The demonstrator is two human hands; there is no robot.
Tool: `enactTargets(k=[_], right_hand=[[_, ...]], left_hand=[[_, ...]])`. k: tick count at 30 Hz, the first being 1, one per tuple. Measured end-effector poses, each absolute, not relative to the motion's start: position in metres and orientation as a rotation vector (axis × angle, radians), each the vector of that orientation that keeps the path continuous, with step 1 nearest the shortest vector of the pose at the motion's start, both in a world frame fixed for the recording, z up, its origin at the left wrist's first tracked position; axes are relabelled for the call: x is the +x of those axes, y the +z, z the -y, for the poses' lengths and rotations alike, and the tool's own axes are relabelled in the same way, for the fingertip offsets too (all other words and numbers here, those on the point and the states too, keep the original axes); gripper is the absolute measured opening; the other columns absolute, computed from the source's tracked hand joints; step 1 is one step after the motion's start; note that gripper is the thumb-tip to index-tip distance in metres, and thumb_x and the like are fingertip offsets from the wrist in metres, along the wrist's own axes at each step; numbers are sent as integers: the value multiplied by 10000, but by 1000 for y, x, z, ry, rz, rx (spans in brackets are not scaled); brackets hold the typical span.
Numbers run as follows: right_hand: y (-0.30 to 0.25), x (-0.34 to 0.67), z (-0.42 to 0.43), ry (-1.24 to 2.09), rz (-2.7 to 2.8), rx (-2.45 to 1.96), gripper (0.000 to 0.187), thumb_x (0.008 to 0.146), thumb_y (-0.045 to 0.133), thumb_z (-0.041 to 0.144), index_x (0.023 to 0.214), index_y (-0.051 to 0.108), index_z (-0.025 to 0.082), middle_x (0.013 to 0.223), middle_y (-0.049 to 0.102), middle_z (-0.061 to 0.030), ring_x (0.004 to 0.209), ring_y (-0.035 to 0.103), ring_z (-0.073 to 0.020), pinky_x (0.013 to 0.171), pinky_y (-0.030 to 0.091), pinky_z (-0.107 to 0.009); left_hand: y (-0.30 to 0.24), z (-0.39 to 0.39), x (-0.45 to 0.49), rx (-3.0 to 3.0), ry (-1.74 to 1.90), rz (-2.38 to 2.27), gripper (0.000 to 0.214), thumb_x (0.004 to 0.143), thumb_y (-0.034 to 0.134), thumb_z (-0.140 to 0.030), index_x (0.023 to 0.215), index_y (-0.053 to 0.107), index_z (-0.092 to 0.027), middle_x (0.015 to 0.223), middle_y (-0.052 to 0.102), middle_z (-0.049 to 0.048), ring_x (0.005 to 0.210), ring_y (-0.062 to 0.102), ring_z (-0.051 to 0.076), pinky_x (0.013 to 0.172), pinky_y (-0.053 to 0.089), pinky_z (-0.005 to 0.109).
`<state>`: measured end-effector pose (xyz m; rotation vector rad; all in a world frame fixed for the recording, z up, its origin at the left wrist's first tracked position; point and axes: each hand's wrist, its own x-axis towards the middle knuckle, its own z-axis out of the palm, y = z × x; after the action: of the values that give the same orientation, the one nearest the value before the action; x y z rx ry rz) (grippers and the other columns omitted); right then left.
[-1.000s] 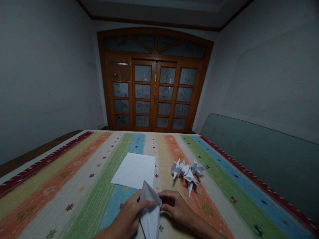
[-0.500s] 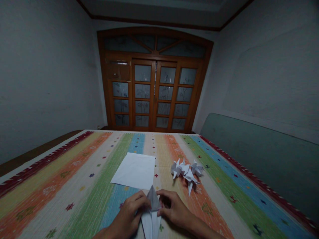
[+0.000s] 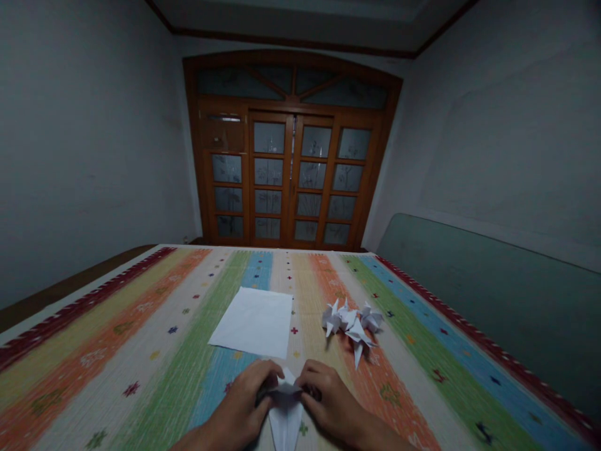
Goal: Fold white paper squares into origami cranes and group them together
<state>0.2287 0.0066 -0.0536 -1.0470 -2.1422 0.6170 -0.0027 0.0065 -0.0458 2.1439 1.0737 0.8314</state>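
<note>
A folded piece of white paper (image 3: 286, 416) lies at the near edge of the table, its long narrow end toward me. My left hand (image 3: 246, 401) pinches its upper left side, thumb below and fingers above. On the upper right side, my right hand (image 3: 331, 398) is closed on the same paper. Between the hands the top part bends up and opens into a small pocket. Beyond my left hand rests a flat white sheet of paper (image 3: 253, 322). Several folded paper figures (image 3: 352, 322) with pointed tips sit clustered to the right of the sheet.
A striped, multicoloured cloth (image 3: 154, 351) covers the table. Along the right side stands a grey-green panel (image 3: 493, 282), perhaps a seat back. Wooden doors with glass panes (image 3: 291, 175) close off the far end, between pale walls.
The paper's upright grey point between my hands has been pulled down and spread into a wider, lighter fold. Both hands stay about in place; the sheet and folded figures have not moved.
</note>
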Motion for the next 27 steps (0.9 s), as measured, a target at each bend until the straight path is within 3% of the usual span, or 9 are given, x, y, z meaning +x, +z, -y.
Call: enactTargets(k=[5,11,17,21,27], right_hand=[[-57,233,-2,474,2218,-954,280,811,590,11,962,770,163,929,692,-96,871,654,-210,776,499,-284],[-53,239,0,464,2338,-882,306,785,617,53,1019,767,180,970,671,-107,904,661,-231,771,528,-297],[-40,240,5,428,2409,-861,324,762,603,48,1009,762,184,968,659,-111,905,656,-246,758,529,-307],[-36,241,8,418,2457,-853,261,838,606,93,1035,750,185,988,663,-116,910,648,-241,778,525,-310],[-48,242,0,326,2430,-815,276,842,616,68,1047,753,191,975,673,-126,913,638,-254,748,499,-328]], left_hand=[[-42,-6,-4,2317,796,-1036,274,801,541,16,903,668,-204,979,691,60,953,620,239,817,466,314],[-37,-7,-19,2574,795,-746,375,884,509,8,1078,723,-232,1037,699,90,965,641,234,832,508,319],[-23,-6,-26,2623,745,-661,365,869,579,-14,1069,760,-260,1102,718,104,1012,656,263,860,545,375],[-22,-7,-30,2657,718,-619,429,866,589,-12,1161,738,-286,1299,711,94,1194,620,300,992,535,446],[-27,-11,-34,2632,695,-625,410,913,590,-35,1198,732,-294,1271,746,71,1265,603,291,1059,510,454]])
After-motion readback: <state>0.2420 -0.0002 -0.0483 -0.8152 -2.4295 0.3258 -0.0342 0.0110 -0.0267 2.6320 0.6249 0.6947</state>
